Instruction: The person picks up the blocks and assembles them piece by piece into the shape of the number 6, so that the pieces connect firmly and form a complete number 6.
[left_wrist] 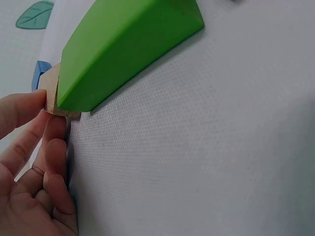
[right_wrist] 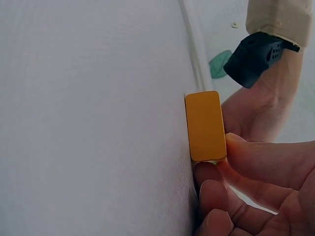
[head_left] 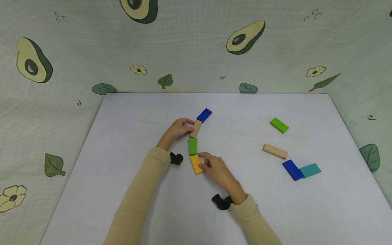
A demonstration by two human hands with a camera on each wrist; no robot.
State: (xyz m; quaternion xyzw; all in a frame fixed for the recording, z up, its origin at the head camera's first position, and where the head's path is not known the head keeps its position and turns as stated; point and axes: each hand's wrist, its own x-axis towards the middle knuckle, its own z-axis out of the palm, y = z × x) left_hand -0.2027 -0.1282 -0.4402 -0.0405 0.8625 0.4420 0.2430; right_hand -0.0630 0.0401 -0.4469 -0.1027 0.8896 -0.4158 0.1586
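Note:
A bent line of blocks runs down the white table: a blue block (head_left: 204,115) at the far end, then a plain wooden block (head_left: 196,129), a green block (head_left: 192,146) and a yellow block (head_left: 196,164) nearest me. My left hand (head_left: 178,128) holds the wooden block between thumb and index finger from its left side. With thumb and index finger, my right hand (head_left: 215,167) grips the yellow block on its right side. In the left wrist view the green block (left_wrist: 123,49) partly hides the wooden one. The yellow block's end face (right_wrist: 205,126) shows in the right wrist view.
Off to the right lie another green block (head_left: 279,125), another wooden block (head_left: 275,151), a second blue block (head_left: 293,170) and a teal block (head_left: 310,170) touching it. A cloth with avocado prints (head_left: 196,51) hangs behind the table (head_left: 137,112).

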